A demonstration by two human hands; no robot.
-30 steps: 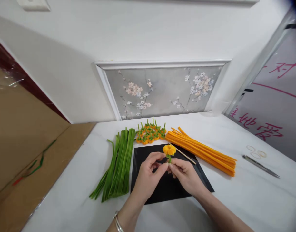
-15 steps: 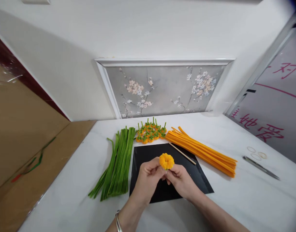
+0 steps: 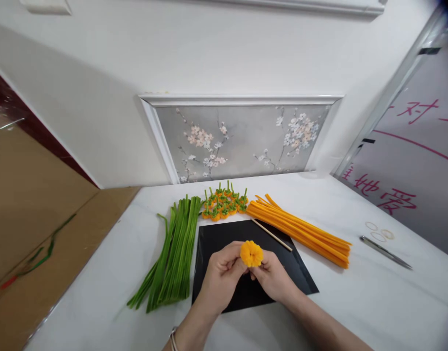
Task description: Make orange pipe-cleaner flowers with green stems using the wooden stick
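An orange pipe-cleaner pumpkin (image 3: 251, 254), ribbed and round with a small hole in its middle, is held up between both hands. My left hand (image 3: 224, 273) pinches it from the left, fingers closed. From the right, my right hand (image 3: 273, 277) closes on its lower side. The fingertips meet beneath the pumpkin, so its underside is hidden. Both hands are above a black mat (image 3: 216, 239). Behind the mat stands a cluster of finished small orange pumpkins (image 3: 224, 204) with green tops and upright green stems.
Green pipe cleaners (image 3: 176, 258) lie bundled left of the mat, orange pipe cleaners (image 3: 300, 229) to its right. A thin wooden stick (image 3: 271, 234) rests on the mat's back edge. Tweezers (image 3: 385, 252) and several thin rings (image 3: 378, 236) lie far right on the white table (image 3: 99, 273).
The camera view has shifted slightly, so the scene sits a little lower and to the left. Both hands still hold the pumpkin, which sits a little lower in the picture.
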